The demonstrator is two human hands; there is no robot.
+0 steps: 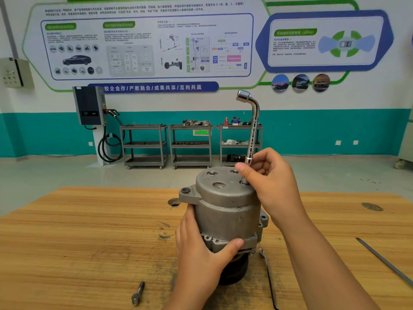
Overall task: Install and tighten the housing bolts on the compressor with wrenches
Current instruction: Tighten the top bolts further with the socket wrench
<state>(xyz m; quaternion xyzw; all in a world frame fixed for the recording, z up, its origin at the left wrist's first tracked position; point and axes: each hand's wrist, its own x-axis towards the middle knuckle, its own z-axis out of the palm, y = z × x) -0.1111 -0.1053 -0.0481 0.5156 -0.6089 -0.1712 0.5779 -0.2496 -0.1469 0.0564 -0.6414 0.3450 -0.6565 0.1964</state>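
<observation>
compressor (225, 211) beneath upright socket wrench (252, 135)

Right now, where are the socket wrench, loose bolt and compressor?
socket wrench (252, 135), head view: upright shaft.
loose bolt (139, 291), head view: shank.
compressor (223, 213), head view: grey housing side.

The left grip (201, 249) enters from the bottom edge on a bare forearm and wraps the lower body of the compressor (225, 204). Its palm lies against the left side, the thumb is laid across the front, and the fingers are hidden behind. The right grip (273, 182) sits higher, at the top right edge, with its bare forearm slanting up from the lower right corner. Its thumb and curled fingers pinch the upright shaft of the wrench (252, 130) near its lower end.
</observation>
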